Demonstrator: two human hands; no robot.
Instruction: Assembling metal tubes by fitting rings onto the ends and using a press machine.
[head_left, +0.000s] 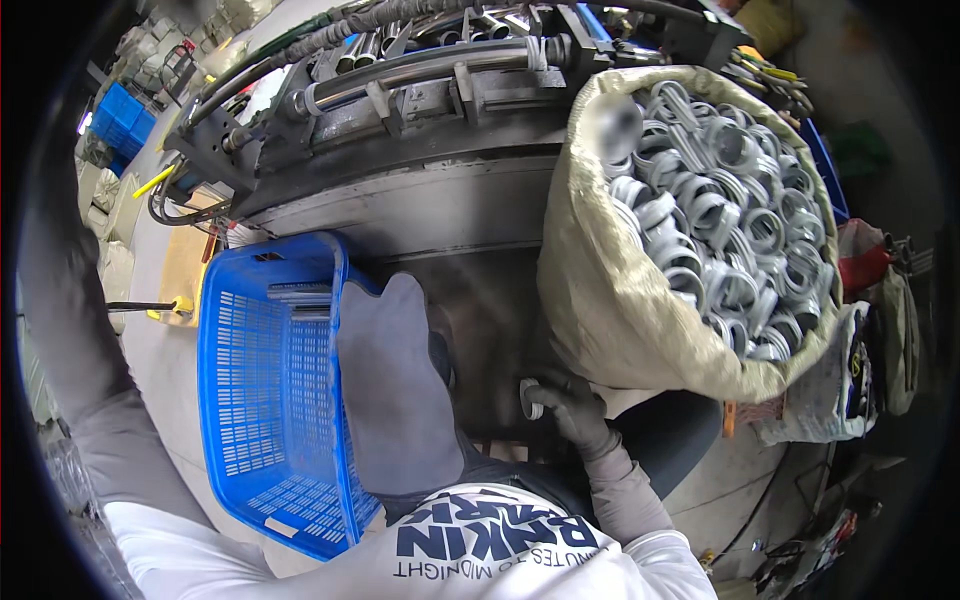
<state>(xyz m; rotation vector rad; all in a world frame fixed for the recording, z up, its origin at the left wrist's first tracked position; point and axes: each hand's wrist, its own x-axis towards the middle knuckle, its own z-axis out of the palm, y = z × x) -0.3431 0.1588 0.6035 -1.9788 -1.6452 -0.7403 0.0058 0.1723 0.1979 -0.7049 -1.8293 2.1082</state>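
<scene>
My right hand (572, 412), in a dark grey glove, is closed in front of my lap around a small whitish ring (530, 398). The ring stands out at the fingertips. Up the left side runs my left arm (95, 370) in a grey sleeve, fading into the dark rim; its hand does not show. Right and ahead of my right hand stands an open cream woven sack (590, 270), heaped with similar pale ring-shaped pieces (725, 215). A grey pad (395, 390) covers my left thigh.
A blue slatted plastic basket (225, 370) stands at my left, a few flat strips inside its far end. A machine with a shiny metal tube (420, 78) spans the far side. Blue crates (122, 122) are at the far left; a plastic bag (825, 390) lies right of the sack.
</scene>
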